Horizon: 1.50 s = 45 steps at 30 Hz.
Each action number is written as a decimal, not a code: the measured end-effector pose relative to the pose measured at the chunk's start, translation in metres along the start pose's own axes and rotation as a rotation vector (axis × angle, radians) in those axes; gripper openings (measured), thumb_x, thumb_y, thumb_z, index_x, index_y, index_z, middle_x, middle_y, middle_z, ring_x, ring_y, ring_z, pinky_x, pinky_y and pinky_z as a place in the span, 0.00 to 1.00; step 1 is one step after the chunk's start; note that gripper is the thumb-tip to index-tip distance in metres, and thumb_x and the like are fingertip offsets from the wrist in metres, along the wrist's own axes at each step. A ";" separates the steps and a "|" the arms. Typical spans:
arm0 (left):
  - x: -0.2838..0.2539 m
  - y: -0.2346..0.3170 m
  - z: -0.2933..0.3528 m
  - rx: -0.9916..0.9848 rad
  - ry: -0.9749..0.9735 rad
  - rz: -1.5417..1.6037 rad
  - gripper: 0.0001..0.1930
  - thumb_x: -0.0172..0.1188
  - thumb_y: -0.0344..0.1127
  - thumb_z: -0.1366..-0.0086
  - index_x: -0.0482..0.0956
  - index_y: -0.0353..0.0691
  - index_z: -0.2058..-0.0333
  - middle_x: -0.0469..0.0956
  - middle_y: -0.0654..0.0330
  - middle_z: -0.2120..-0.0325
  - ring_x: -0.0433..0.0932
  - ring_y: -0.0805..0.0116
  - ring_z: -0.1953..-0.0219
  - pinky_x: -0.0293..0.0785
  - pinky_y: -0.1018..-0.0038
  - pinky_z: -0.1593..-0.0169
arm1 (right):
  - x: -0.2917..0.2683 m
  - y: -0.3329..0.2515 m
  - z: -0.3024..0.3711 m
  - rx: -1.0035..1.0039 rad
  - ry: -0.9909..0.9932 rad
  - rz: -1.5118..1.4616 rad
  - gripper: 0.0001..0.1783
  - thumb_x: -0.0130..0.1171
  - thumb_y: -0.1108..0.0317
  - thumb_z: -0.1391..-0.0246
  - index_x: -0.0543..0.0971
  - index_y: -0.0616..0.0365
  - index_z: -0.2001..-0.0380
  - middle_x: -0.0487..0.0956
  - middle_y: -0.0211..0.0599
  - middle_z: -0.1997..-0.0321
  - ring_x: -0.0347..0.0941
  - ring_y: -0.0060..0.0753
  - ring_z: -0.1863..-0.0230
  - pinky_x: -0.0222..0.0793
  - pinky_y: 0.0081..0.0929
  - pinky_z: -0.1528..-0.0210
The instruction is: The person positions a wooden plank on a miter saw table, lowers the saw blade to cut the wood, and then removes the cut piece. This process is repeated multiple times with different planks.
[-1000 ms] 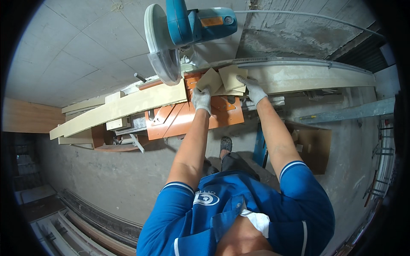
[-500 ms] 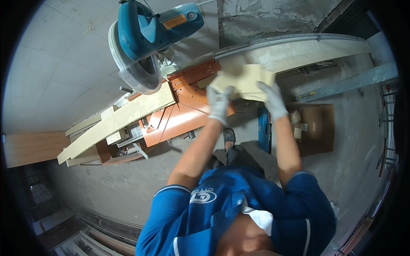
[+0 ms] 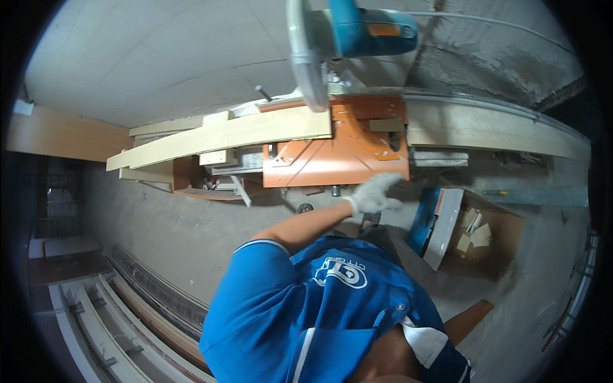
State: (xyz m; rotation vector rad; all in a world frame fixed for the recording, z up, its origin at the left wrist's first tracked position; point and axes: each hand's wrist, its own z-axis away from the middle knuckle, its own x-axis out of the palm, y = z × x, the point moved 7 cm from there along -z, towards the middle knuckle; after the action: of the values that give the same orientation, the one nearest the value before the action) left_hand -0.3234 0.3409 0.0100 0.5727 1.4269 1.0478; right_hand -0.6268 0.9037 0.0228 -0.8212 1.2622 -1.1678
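Observation:
My left hand (image 3: 375,194), in a pale work glove, hangs in front of the orange saw table (image 3: 300,167) near its front right edge. It holds nothing, with its fingers spread. Of my right arm only a bare part (image 3: 469,320) shows at the lower right; the right hand is out of sight. On the saw table lies a long pale wooden board (image 3: 223,138), its right end under the clear guard of the teal mitre saw (image 3: 377,32). A short dark wooden piece (image 3: 386,125) sits at the table's right.
An open cardboard box (image 3: 501,249) with several pale wooden offcuts (image 3: 476,235) stands on the floor at right. A long pale bench surface (image 3: 491,127) runs right of the saw. Stacked long frames (image 3: 96,325) lie at the lower left.
My hands have parted, and the stack of pale wooden pieces they held is out of view. The left hand is lower. The right hand has left the picture. The view has turned.

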 end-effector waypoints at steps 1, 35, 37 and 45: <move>-0.037 -0.029 0.029 -0.028 0.098 -0.067 0.44 0.72 0.54 0.45 0.68 0.37 0.34 0.70 0.43 0.36 0.69 0.45 0.34 0.62 0.58 0.30 | 0.028 0.014 0.015 0.032 -0.083 0.030 0.31 0.55 0.55 0.30 0.69 0.66 0.33 0.73 0.47 0.34 0.72 0.46 0.37 0.69 0.39 0.37; -0.374 -0.285 0.181 -0.273 0.009 -1.031 0.51 0.78 0.47 0.68 0.66 0.38 0.42 0.76 0.45 0.55 0.74 0.41 0.51 0.69 0.50 0.46 | 0.623 -0.009 0.389 0.109 -0.460 -0.100 0.20 0.68 0.60 0.41 0.82 0.61 0.49 0.86 0.37 0.63 0.81 0.24 0.66 0.79 0.26 0.59; -0.364 -0.277 0.172 -0.288 -0.007 -1.031 0.51 0.78 0.47 0.69 0.65 0.38 0.42 0.76 0.45 0.56 0.74 0.41 0.53 0.69 0.49 0.47 | 0.617 -0.011 0.385 0.083 -0.406 -0.113 0.22 0.68 0.58 0.41 0.81 0.60 0.49 0.86 0.38 0.63 0.82 0.27 0.66 0.78 0.28 0.58; -0.338 -0.251 0.136 -0.255 0.051 -0.949 0.56 0.81 0.47 0.69 0.62 0.41 0.38 0.71 0.45 0.46 0.68 0.41 0.41 0.66 0.52 0.37 | 0.603 -0.020 0.355 0.026 -0.242 -0.149 0.23 0.68 0.59 0.40 0.80 0.63 0.47 0.86 0.40 0.62 0.83 0.28 0.63 0.80 0.28 0.59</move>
State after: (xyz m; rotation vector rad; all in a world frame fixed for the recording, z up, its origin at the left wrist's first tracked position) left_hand -0.0784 -0.0266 -0.0134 -0.3210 1.3429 0.4532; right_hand -0.3336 0.2739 -0.0630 -1.0181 0.9985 -1.1610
